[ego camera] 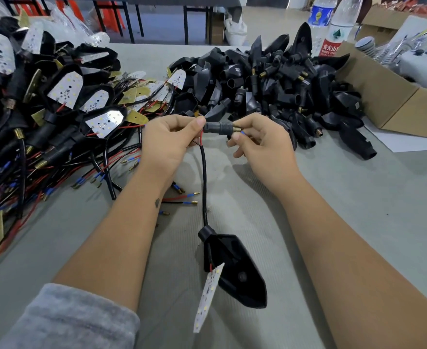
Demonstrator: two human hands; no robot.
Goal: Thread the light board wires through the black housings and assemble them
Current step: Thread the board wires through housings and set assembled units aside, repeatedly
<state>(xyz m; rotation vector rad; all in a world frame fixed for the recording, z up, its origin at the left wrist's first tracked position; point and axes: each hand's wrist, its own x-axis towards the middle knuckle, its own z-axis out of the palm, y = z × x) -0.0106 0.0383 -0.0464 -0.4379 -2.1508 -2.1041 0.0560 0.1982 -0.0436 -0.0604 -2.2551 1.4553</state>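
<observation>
Two hands work in the middle of the frame, above the grey counter (333, 197). The left hand (168, 142) pinches the left end of one black stem (218, 127) together with the thin red and black wires that enter it. The right hand (262, 144) holds the right end of the stem, where a brass thread shows, and a blue wire tip sticks out between its fingers.

One black cable (203, 177) hangs down from the left grip to one black housing (235, 265), lying in the lower centre of the frame. One white light board (208, 297) with small LED dots leans half out of this housing.

In the upper left lies a pile of finished lamps (64, 91), too many to count. In the upper centre lies a pile of empty housings (270, 81), also uncountable. Two water bottles (338, 26) and one cardboard box (393, 91) stand at the upper right.
</observation>
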